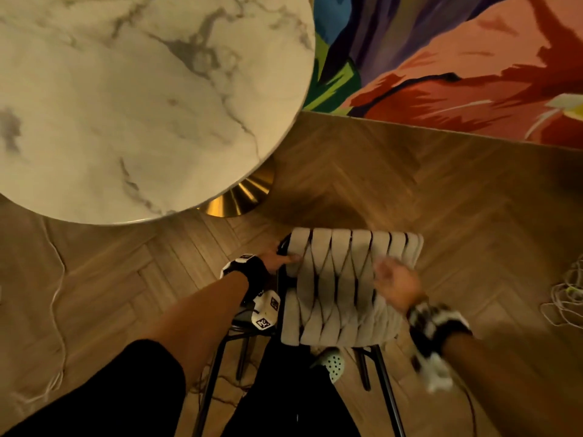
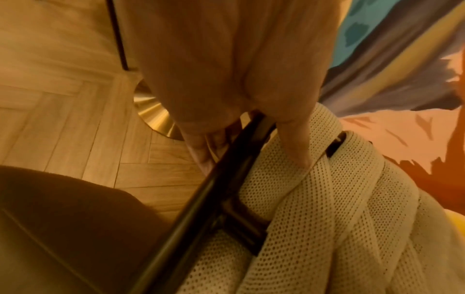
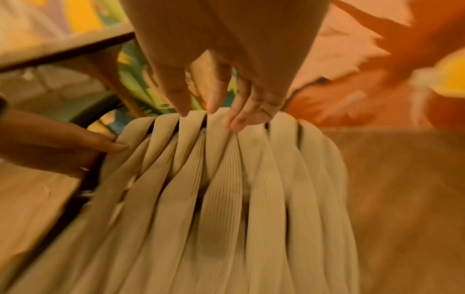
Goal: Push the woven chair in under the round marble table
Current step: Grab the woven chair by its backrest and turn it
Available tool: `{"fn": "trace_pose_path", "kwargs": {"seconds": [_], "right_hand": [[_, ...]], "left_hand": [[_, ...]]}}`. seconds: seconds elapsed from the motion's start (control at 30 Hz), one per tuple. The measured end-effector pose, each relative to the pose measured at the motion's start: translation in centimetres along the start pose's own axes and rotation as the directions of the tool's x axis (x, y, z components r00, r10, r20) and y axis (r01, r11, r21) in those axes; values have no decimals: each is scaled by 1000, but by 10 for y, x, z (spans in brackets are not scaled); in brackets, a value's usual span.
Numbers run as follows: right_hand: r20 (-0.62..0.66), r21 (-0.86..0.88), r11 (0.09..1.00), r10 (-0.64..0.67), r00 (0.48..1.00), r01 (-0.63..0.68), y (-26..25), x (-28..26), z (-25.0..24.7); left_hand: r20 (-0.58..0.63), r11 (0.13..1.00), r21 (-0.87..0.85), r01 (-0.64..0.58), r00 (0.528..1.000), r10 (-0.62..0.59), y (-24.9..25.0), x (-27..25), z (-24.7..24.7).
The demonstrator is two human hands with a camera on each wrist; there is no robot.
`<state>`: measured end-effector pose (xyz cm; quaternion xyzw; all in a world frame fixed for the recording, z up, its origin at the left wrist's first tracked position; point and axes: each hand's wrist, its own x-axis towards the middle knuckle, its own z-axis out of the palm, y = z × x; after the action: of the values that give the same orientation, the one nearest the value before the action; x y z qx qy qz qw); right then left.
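Nearest the viewer, the left hand (image 1: 277,261) grasps the woven chair (image 1: 347,288) at the left corner of its backrest: the thumb (image 2: 297,147) presses on the cream webbing while the other fingers (image 2: 201,151) curl round the black metal frame (image 2: 201,201) beneath. Just right of those fingers, the right hand (image 1: 396,285) hovers over the top of the webbing, blurred, with fingers (image 3: 214,95) loosely spread and extended, their tips at the strap tops; whether they actually touch the straps I cannot tell, and they hold nothing. Beyond the fingertips lies herringbone wood floor (image 1: 362,171), so the chair stands clear of the round marble table (image 1: 132,99), which sits ahead and left of the left hand's fingers on a brass base (image 1: 243,200). Farther off, past the right hand's fingers, spreads a colourful rug (image 1: 457,58).
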<state>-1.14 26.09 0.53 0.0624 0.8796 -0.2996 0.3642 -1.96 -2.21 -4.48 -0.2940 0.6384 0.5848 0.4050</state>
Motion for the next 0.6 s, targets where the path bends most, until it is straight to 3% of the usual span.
{"fn": "trace_pose_path", "kwargs": {"seconds": [0.1,0.17,0.27,0.43,0.6], "right_hand": [[120,-403,907,-80,989,123,-47,77,-4],[264,-534,832,-7,964,152,-60,108,2],[368,-525,839,75,927,141,-58,116,10],[515,-516,832,112,850,203,-50,73,-8],[394,-448,876,13,919,180,-26,28,-82]], "left_hand": [[-22,1000,10,11,1000,-10,-16,14,-7],[-38,997,77,-17,999,20,-39,38,-14],[2,973,222,-57,998,58,-41,16,-18],[175,880,426,-212,973,149,-15,-37,7],[283,751,504,-427,903,323,52,-60,42]]}}
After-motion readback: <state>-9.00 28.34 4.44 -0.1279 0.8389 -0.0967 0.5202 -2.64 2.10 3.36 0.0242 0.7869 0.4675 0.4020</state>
